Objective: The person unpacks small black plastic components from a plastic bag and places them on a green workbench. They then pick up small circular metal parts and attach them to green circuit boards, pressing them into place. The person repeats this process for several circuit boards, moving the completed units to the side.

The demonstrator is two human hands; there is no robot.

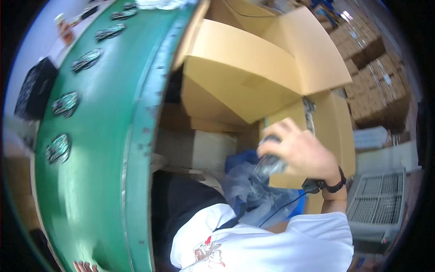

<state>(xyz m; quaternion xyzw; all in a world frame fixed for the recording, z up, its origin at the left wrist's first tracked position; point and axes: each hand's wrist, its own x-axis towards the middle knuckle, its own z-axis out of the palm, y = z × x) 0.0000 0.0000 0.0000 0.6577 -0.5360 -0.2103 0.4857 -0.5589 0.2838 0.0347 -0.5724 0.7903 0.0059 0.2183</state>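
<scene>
Right hand [302, 152]: raised at centre right, fingers curled tight around a dark, shiny packet [270, 164]; knuckles up, black wristband at the wrist.
Dark packet: wrapped in clear film, blurred; held just in front of the near wall of the cardboard box [253, 77], low against it. Cannot tell whether it touches the cardboard.
Left hand [84, 266]: only fingertips show at the bottom edge, near left, resting on the green conveyor belt [95, 172]; fingers lie slightly apart, nothing seen between them.
Cardboard box: large, open, flaps standing up, right of the belt, far from the body.
Plastic bag [253, 192]: crumpled clear film over something blue, just below the right hand, near the white shirt.
Belt: curves from near left to far centre; a row of dark glittery round packets [66, 104] lies along it, well apart from one another.
Black tray [35, 88]: left of the belt, far left.
Stacked cartons [376, 86]: far right.
Grey crate [378, 204]: near right, by the elbow.
</scene>
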